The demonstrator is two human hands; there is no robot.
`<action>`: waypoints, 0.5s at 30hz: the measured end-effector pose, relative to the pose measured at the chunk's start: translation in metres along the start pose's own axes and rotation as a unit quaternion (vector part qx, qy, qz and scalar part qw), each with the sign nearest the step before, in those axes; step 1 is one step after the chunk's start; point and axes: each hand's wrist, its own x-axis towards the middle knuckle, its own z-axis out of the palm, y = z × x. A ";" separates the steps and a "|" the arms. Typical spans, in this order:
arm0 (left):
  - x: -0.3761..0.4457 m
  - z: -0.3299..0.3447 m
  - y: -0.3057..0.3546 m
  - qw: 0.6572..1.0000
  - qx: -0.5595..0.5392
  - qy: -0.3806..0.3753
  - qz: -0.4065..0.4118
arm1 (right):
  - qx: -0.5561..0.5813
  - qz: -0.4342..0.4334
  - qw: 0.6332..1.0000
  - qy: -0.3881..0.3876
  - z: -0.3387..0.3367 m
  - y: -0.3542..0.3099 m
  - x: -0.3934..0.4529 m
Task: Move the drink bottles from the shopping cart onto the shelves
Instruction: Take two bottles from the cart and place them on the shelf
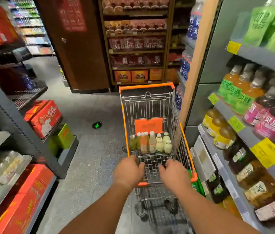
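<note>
A wire shopping cart (125,119) with orange trim stands in the aisle ahead of me. Several drink bottles (150,143) stand upright in a cluster at the far end of its basket: green, orange and pale ones. My left hand (128,171) grips the cart's handle at its left end, and my right hand (175,172) grips the handle at its right end. The handle itself is mostly hidden under both hands. Grey shelves (244,132) on the right hold rows of bottled drinks beside yellow price tags.
Red cartons (44,118) and a green box (64,136) sit on the low left shelving. A brown cabinet (81,48) and a wooden shelf of packaged goods (135,48) close the aisle ahead. A green floor marker (97,125) lies left of the cart.
</note>
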 end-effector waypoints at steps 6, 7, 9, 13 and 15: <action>0.106 0.049 0.008 0.997 -0.057 -0.057 -0.019 | -0.011 0.009 1.000 -0.028 0.034 0.003 0.093; 0.123 0.058 0.007 0.996 -0.055 -0.071 -0.020 | -0.011 0.016 0.999 -0.036 0.040 0.003 0.109; 0.159 0.075 0.005 0.993 -0.054 -0.098 -0.020 | -0.009 0.032 0.998 -0.044 0.051 0.003 0.142; 0.231 0.100 0.001 0.989 -0.052 -0.133 -0.028 | -0.002 0.080 0.995 -0.057 0.074 0.005 0.206; 0.262 0.111 -0.002 0.986 -0.061 -0.148 -0.041 | 0.000 0.087 0.994 -0.063 0.090 0.008 0.235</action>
